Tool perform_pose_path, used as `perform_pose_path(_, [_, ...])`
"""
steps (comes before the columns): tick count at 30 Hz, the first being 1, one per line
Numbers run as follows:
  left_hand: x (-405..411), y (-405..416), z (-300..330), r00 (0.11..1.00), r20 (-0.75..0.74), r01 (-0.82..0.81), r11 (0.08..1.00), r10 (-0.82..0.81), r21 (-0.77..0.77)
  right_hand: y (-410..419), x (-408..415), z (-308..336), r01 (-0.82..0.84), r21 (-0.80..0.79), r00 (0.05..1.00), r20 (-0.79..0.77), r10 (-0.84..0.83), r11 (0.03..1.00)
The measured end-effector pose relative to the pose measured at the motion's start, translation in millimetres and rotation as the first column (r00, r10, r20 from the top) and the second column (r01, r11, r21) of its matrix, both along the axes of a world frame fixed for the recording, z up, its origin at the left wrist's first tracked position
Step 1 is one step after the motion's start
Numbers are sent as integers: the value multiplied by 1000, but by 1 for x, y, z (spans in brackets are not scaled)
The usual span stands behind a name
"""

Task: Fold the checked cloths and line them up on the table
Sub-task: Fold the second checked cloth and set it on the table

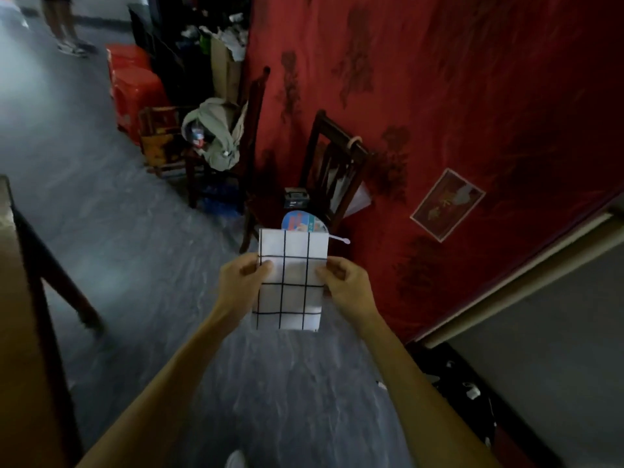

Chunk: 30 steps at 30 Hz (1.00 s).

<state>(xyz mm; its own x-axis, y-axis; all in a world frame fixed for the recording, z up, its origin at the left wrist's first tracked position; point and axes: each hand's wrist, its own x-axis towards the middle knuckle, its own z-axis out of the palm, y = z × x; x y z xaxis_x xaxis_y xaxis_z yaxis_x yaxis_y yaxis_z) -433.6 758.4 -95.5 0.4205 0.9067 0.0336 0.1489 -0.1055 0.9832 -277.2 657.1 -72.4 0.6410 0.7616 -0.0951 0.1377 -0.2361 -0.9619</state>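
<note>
A white cloth with a black checked grid [291, 282] hangs in the air in front of me, folded into a narrow upright rectangle. My left hand [243, 278] pinches its left edge about halfway up. My right hand [347, 282] pinches the right edge at the same height. Both thumbs lie on the cloth's near face. The cloth is above the grey floor, not resting on any surface.
A table draped in red patterned cloth [456, 130] fills the right side. Dark wooden chairs [334, 163] stand against it, one holding a round fan [304, 222]. A wooden table edge [20, 265] is at left. Red stools [135, 82] and a person's legs [64, 25] are at the back left.
</note>
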Motion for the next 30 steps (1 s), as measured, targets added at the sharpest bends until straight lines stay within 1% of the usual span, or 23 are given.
perform_pose_path(3, [4, 38, 3, 993, -47, -106, 991, 109, 79, 51, 16, -2, -78, 3, 995, 58, 77, 997])
perform_pose_path(5, [4, 62, 2, 982, -82, -161, 981, 169, 105, 84, 23, -8, -114, -2, 992, 50, 114, 994])
perform_pose_path(10, [2, 123, -6, 959, -125, -245, 965, 255, 92, 164, 32, -21, -246, 10, 969, 23, 246, 969])
perform_pose_path(11, [2, 135, -7, 950, -113, -283, 956, 290, 71, 180, 34, -25, -282, 17, 959, 4, 282, 959])
perform_pose_path(13, [4, 161, -10, 935, -42, -352, 936, 351, -17, 214, 39, -30, -351, 43, 935, -43, 352, 936])
perform_pose_path(16, [9, 201, -15, 909, -29, -416, 905, 415, -90, 275, 49, -37, -427, 68, 896, -105, 432, 902])
perform_pose_path(18, [10, 228, -13, 882, -44, -471, 872, 469, -133, 320, 54, -41, -477, 79, 860, -163, 483, 875])
perform_pose_path(20, [14, 254, -7, 853, -58, -520, 839, 518, -160, 364, 59, -42, -544, 73, 816, -187, 547, 836])
perform_pose_path(22, [17, 275, 2, 815, -83, -579, 800, 574, -158, 403, 62, -38, -608, 69, 765, -217, 607, 791])
perform_pose_path(25, [18, 303, 16, 762, -94, -647, 749, 641, -141, 450, 61, -22, -710, 98, 660, -253, 708, 697])
perform_pose_path(28, [14, 329, 22, 709, -74, -702, 692, 701, -169, 489, 55, -17, -787, 112, 566, -258, 783, 606])
perform_pose_path(30, [11, 347, 21, 686, -77, -724, 669, 723, -167, 515, 48, -18, -814, 126, 527, -247, 813, 566])
